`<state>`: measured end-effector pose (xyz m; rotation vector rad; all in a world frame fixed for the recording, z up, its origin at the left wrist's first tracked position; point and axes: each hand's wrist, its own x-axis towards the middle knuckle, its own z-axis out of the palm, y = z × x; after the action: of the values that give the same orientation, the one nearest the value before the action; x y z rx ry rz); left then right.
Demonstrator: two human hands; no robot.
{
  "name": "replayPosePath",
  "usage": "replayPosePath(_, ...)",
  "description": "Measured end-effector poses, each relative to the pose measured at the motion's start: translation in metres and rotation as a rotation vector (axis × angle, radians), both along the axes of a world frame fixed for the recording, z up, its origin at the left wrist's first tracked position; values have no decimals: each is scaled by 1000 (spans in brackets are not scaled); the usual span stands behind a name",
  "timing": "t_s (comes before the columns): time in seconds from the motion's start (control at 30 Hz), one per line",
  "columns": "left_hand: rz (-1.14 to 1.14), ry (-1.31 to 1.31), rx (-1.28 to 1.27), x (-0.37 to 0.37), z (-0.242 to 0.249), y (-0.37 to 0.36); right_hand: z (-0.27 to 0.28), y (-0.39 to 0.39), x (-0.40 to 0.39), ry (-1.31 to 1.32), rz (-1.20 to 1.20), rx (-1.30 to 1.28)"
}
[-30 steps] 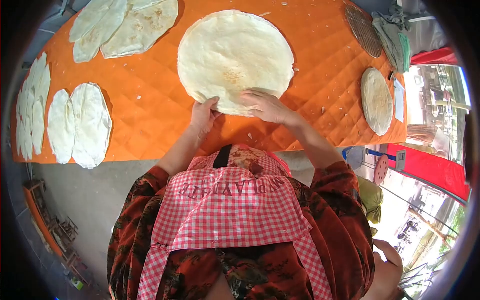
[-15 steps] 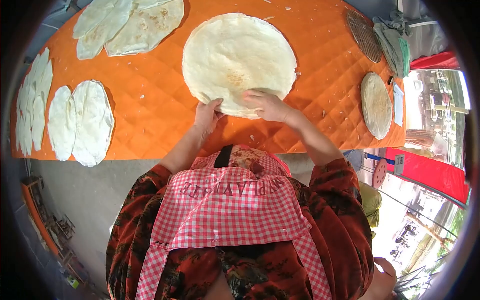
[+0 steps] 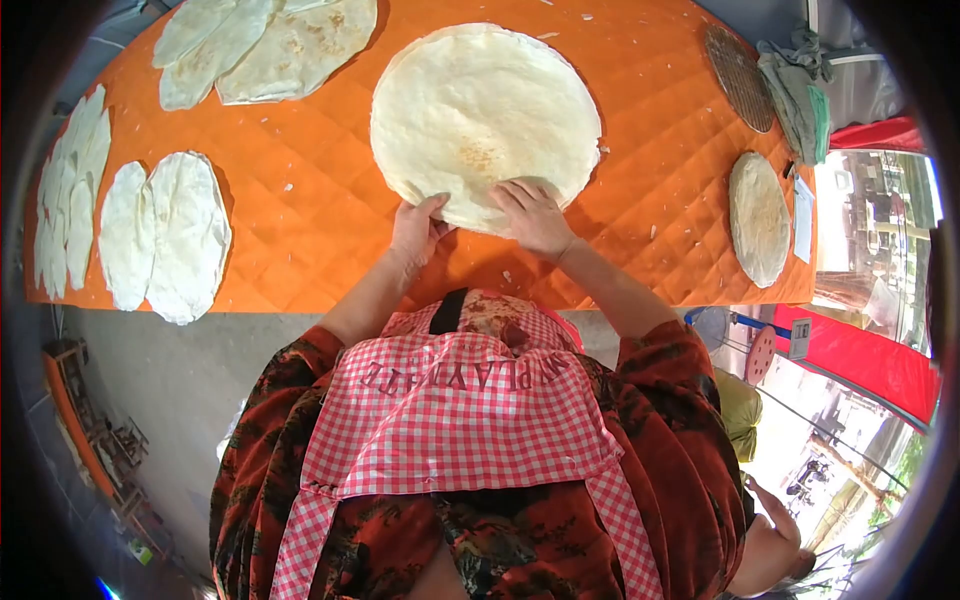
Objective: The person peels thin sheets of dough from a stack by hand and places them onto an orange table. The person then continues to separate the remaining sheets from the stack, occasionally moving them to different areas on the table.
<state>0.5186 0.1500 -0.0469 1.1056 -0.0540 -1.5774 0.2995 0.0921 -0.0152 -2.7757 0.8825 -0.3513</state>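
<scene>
A large round pale flatbread (image 3: 485, 110), browned in a small patch near its lower middle, lies on the orange cloth of the table (image 3: 300, 240). At its lower left edge my left hand (image 3: 418, 230) pinches the rim, thumb on top and fingers beneath. My right hand (image 3: 535, 215) rests on the near right part of the bread, palm down, with its fingers laid on the surface. The near edge of the bread is partly hidden under this hand.
Folded flatbreads (image 3: 185, 235) lie at the left, with more at the far left (image 3: 75, 190) and upper left (image 3: 290, 50). At the right are a round bread (image 3: 758, 220), a wire rack (image 3: 738, 80) and grey cloths (image 3: 795, 95). Someone's arm (image 3: 770, 545) shows at lower right.
My right hand has turned, its fingers now pointing more forward across the bread. My left hand keeps its hold on the rim. The view has shifted slightly, and the arm at lower right has moved.
</scene>
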Motion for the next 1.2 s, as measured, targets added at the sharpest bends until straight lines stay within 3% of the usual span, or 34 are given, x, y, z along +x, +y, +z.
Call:
replayPosePath(0.3,-52,12,-3,3,6,0,-14,-21,6,-12,84,-58)
replayPosePath(0.4,-34,33,-2,2,5,0,32,-27,27,58,-61,13)
replayPosePath(0.5,-43,28,-3,3,4,1,25,-16,33,99,9,-222)
replayPosePath(0.63,-28,17,-21,2,7,-2,11,-13,30,16,-38,-289)
replayPosePath(0.7,-5,34,-13,1,7,3,9,-10,31,-44,-76,-285)
replayPosePath(0.8,-7,54,-10,2,6,0,7,-4,24,80,-78,-73)
replayPosePath(0.93,-26,36,29,4,6,-3,10,12,25,-28,-90,-30)
replayPosePath(1.03,-20,30,25,3,-4,-2,6,11,25,75,-76,19)
replayPosePath(1.13,8,40,14,1,-10,-2,16,33,31,74,-145,-147)
replayPosePath(1.2,5,35,19,0,-5,-1,24,50,35,5,-172,-100)
